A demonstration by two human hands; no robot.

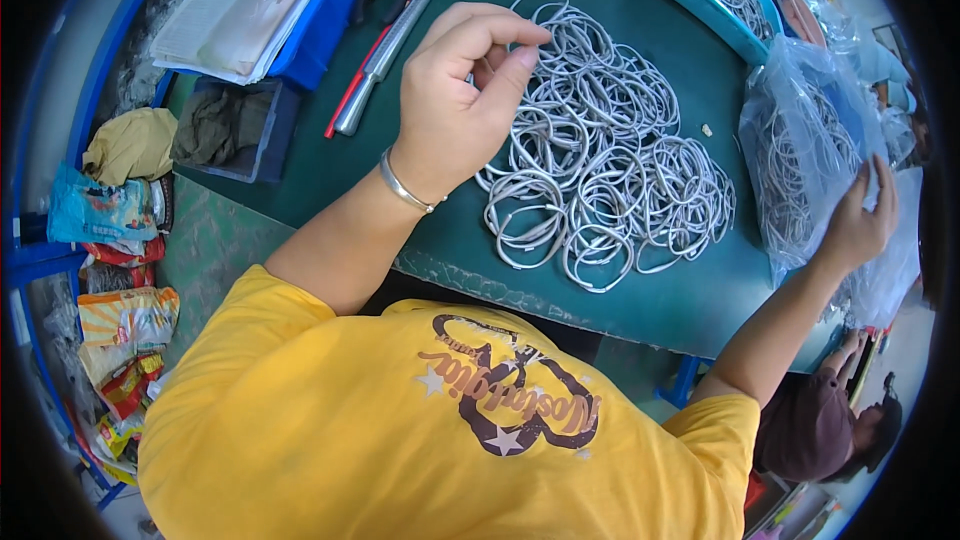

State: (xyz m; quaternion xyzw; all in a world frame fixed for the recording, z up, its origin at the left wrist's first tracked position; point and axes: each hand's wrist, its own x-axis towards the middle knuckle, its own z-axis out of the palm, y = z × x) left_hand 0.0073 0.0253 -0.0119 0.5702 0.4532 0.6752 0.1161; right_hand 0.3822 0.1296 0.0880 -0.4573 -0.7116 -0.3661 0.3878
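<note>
Green table (690,312); mid-table, tangled heap of rings (605,130), silver-grey, thin, overlapping. Right, clear bag (803,155), similar rings inside. Left hand (455,90) curled by heap's far left, right hand (858,225) at bag; whether either grips, cannot tell.

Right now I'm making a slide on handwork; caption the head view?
Left hand at a pile of grey rings on a green table, right hand by a clear bag.

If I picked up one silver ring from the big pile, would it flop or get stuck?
The silver rings would probably hold their shape, since most look round. One might snag, because many overlap. It may feel light, being so thin.
</note>
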